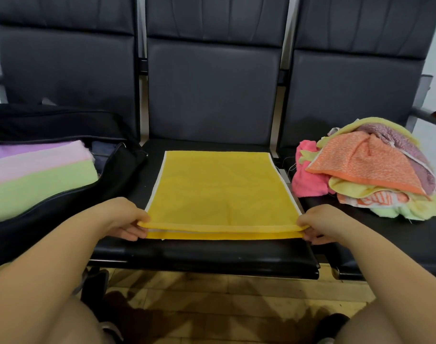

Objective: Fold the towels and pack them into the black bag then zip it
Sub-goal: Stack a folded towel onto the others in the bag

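I had a yellow towel (221, 192) spread flat on the middle seat (207, 254) of a row of dark chairs, already doubled over, with its two layers meeting at the near edge. My left hand (123, 218) pinched the near left corner, thumb on top and fingers curled under the layers. My right hand (320, 223) pinched the near right corner the same way, fingers tucked beneath the edge. Both corners sat slightly lifted off the seat.

On the seat to my left lay the black bag (63, 204), unzipped and open, with folded towels (38, 170) inside: purple, pink and green stacked in steps. On the seat to my right a loose pile (370, 170) of unfolded towels lay heaped, with an orange one on top and pink, yellow, mauve and pale green around it. The pile was just beside the yellow towel's right edge, not touching it.
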`<state>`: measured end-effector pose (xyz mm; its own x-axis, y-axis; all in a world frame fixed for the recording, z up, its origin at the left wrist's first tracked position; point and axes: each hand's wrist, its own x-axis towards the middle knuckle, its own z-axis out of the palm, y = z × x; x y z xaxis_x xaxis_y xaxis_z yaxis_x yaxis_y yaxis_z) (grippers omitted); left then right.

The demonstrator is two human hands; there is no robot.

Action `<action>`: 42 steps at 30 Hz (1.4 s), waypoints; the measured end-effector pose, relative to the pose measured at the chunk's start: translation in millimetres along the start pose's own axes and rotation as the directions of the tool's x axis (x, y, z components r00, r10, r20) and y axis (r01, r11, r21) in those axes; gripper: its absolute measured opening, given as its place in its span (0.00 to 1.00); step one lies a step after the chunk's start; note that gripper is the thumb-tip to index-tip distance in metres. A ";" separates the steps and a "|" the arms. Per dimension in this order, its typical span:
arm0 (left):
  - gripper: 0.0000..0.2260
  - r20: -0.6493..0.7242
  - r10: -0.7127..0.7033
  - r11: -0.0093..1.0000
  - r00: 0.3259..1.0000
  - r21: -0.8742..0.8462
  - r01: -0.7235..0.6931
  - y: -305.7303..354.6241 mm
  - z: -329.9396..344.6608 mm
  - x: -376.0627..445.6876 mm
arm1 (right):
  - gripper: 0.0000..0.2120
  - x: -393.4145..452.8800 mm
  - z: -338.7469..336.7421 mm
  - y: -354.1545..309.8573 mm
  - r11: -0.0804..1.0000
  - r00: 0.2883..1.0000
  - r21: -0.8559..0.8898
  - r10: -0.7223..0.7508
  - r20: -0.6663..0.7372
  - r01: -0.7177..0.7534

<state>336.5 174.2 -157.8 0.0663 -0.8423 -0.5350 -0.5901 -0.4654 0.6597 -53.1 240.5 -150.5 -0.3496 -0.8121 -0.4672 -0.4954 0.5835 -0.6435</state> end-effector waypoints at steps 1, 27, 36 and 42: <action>0.08 0.007 -0.007 0.999 1.000 0.046 0.007 -0.9 -0.3 0.2 | 0.04 1.7 1.9 0.5 0.998 1.000 -0.058 -0.004 -0.015 0.003; 0.10 0.049 0.177 0.883 0.983 -0.448 -0.137 -6.7 -14.0 -36.2 | 0.11 -18.6 -9.5 -4.6 0.858 0.977 0.503 -0.182 0.108 0.104; 0.10 -0.263 0.567 0.369 0.780 -0.766 -0.527 66.1 -81.6 -137.7 | 0.13 -127.4 -82.8 -88.9 0.346 0.762 0.806 -0.620 -0.188 0.481; 0.09 -0.402 0.649 0.216 0.646 -0.717 -0.663 101.3 -104.6 -171.3 | 0.10 -149.4 -108.5 -119.1 0.151 0.663 0.823 -0.678 -0.318 0.548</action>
<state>349.6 242.9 56.0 -0.0163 -0.9555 0.2944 0.4060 0.2627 0.8753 -28.2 291.7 61.7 -0.1488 -0.9361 0.3188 0.3880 -0.3518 -0.8519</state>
